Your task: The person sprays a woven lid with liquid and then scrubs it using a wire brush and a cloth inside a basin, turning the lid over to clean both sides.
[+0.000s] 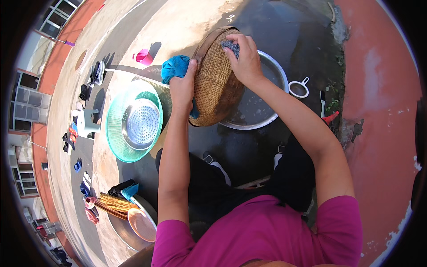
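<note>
A round woven basket (213,86) with a flat wooden rim is tilted on its side, its woven outer face towards my right. My left hand (182,85) grips the rim with the thumb on top, a blue cloth (175,68) bunched in the same grasp. Between the fingertips and thumb of my right hand (246,63) is a grey scouring pad (232,47), pressed against the upper part of the weave. Under and behind the basket sits a wide metal basin (283,75) holding cloudy water; the basket hides its left part.
Left stands a green plastic basket (115,140) with a perforated metal steamer tray (143,123) inside. A white strainer (299,89), a brush (322,103) and a red wall (377,100) are right. A pink bucket (143,57), a white stool (87,123) and a large metal basin (121,235) are farther left.
</note>
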Action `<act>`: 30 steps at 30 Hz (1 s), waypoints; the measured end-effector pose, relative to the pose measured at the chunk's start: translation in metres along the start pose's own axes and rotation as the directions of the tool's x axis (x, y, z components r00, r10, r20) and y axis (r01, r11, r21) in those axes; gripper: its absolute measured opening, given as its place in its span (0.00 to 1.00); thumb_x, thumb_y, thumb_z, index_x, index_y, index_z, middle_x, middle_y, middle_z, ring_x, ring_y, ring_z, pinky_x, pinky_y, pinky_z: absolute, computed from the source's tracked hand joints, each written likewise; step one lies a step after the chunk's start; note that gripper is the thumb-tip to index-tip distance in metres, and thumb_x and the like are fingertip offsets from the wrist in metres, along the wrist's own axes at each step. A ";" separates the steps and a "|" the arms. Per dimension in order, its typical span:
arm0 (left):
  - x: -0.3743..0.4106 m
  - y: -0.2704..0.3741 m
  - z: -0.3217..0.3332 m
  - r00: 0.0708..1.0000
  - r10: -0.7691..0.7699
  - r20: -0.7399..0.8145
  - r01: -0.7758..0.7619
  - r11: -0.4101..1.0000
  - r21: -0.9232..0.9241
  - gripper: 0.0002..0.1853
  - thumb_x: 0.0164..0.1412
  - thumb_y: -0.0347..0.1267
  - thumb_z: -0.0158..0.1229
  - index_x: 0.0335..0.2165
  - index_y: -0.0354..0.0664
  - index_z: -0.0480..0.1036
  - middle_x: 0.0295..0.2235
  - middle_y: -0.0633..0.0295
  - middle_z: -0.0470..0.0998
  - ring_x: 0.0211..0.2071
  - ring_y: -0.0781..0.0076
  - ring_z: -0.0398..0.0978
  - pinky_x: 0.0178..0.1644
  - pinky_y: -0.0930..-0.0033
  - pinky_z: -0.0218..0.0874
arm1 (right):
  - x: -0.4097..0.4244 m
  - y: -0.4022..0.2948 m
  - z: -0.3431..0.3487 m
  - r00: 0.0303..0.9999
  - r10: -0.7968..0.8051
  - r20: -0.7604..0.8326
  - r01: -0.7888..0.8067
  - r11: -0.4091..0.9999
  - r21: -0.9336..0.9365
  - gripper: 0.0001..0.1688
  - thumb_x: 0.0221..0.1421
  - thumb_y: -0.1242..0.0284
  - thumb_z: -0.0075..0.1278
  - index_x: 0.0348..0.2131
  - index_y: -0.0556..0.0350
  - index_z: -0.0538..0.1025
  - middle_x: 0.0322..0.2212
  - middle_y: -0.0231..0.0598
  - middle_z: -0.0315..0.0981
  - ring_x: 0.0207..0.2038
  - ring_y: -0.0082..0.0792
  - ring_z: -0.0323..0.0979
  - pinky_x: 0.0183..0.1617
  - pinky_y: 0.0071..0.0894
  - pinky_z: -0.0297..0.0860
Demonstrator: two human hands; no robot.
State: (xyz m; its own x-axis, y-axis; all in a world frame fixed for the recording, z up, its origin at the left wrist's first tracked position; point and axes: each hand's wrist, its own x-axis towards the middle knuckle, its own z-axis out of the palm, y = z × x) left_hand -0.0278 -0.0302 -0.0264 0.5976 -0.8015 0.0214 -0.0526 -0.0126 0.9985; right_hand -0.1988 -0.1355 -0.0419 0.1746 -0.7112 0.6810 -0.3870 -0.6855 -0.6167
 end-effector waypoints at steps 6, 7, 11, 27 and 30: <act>0.006 -0.020 0.002 1.000 0.022 -0.013 -0.020 0.992 0.122 0.31 0.60 0.55 0.68 0.35 0.33 0.83 0.34 0.58 0.83 0.35 0.70 0.76 0.46 0.64 0.67 | -0.007 0.003 0.004 0.999 0.037 -0.005 -0.037 0.998 -0.049 0.12 0.55 0.76 0.63 0.40 0.49 0.79 0.40 0.40 0.71 0.47 0.48 0.71 0.52 0.44 0.69; 0.007 -0.019 0.000 0.999 0.037 -0.024 -0.034 0.994 0.099 0.31 0.60 0.55 0.68 0.35 0.33 0.83 0.34 0.57 0.83 0.35 0.70 0.76 0.46 0.64 0.67 | -0.018 -0.013 0.008 0.999 -0.011 0.038 0.012 1.000 -0.026 0.11 0.55 0.76 0.63 0.39 0.49 0.79 0.40 0.39 0.71 0.48 0.48 0.71 0.53 0.44 0.70; 0.010 -0.013 0.002 0.996 -0.073 -0.054 0.067 0.992 -0.103 0.22 0.64 0.48 0.67 0.37 0.36 0.82 0.34 0.62 0.81 0.35 0.74 0.75 0.44 0.65 0.67 | -0.052 -0.037 0.010 0.970 -0.083 0.228 0.065 0.994 0.087 0.13 0.53 0.77 0.65 0.39 0.48 0.80 0.38 0.37 0.71 0.47 0.46 0.72 0.52 0.42 0.70; 0.008 -0.017 0.003 0.991 -0.128 0.034 0.132 0.982 -0.139 0.15 0.67 0.43 0.66 0.41 0.43 0.79 0.39 0.68 0.79 0.40 0.76 0.73 0.49 0.69 0.65 | -0.025 -0.016 0.012 0.969 -0.186 0.162 0.175 0.981 0.078 0.12 0.53 0.80 0.60 0.38 0.47 0.81 0.40 0.35 0.77 0.48 0.46 0.73 0.54 0.43 0.71; 0.000 -0.010 0.014 0.997 -0.063 0.040 0.068 0.989 -0.132 0.23 0.65 0.47 0.67 0.37 0.33 0.82 0.38 0.60 0.82 0.39 0.72 0.76 0.46 0.65 0.67 | 0.013 0.015 -0.003 0.993 -0.112 -0.026 0.111 0.993 -0.034 0.08 0.56 0.78 0.59 0.38 0.51 0.82 0.40 0.39 0.80 0.48 0.49 0.74 0.54 0.44 0.70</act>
State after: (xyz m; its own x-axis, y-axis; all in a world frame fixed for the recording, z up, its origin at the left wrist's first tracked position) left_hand -0.0386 -0.0391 -0.0367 0.5677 -0.8221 -0.0434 0.0938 0.0122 0.9955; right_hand -0.2047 -0.1548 -0.0408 0.1934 -0.6254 0.7560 -0.3959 -0.7548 -0.5231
